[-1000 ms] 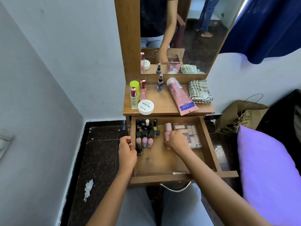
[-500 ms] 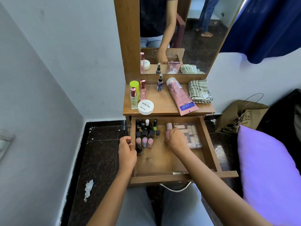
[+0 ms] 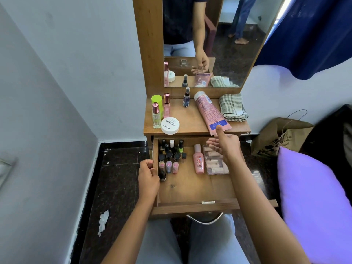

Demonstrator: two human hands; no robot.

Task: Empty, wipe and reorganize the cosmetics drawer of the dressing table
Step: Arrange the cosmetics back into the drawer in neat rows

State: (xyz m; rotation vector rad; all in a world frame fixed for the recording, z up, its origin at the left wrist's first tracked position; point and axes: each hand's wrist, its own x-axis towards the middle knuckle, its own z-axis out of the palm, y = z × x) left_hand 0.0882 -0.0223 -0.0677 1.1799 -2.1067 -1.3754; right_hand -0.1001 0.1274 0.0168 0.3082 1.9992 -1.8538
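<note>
The drawer [image 3: 190, 187], at the bench's [image 3: 190, 119] 6 o'clock, is sitting half filled (polishes [image 3: 169, 153] ranked at 10 o'clock, so probably restocking), left hand [image 3: 148, 176] gripping its wall, right hand [image 3: 224, 145] hovering spread and empty at 1 o'clock.

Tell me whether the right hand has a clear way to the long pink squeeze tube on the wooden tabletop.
Probably yes: the open right hand hovers at the near end of the long pink squeeze tube, nothing between them.

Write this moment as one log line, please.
left hand: grips left wall of wooden drawer | right hand: open, empty, over clear plastic case | small pink bottle: lying in drawer
</note>
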